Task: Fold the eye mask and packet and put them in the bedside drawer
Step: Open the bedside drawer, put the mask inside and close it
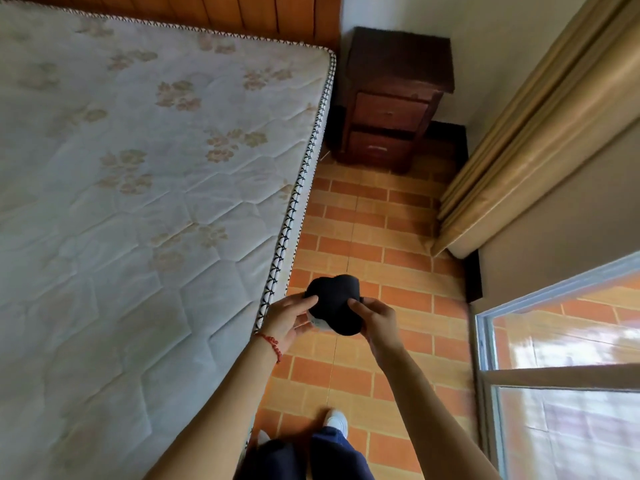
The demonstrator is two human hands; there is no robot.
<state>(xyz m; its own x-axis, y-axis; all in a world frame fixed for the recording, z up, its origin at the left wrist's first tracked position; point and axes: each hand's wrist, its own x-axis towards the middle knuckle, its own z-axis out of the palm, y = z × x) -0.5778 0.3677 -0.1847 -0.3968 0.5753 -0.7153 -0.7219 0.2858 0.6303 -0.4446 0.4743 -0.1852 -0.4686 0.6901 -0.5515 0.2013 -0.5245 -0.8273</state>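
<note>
Standing between the mattress and the window, the person holds the black eye mask in front of them above the tiled floor, with the left hand gripping its left edge, thumb on top and fingers curled beneath, and the right hand pinching its right edge in the same way. A bit of pale packet peeps out under the mask against the left palm; how much of it is folded cannot be told. The bedside cabinet stands well ahead in the corner, and both its upper drawer and lower drawer look closed. To finish well, I would press mask and packet flat into one bundle, shift it to one hand, and free the other to pull a drawer handle squarely.
</note>
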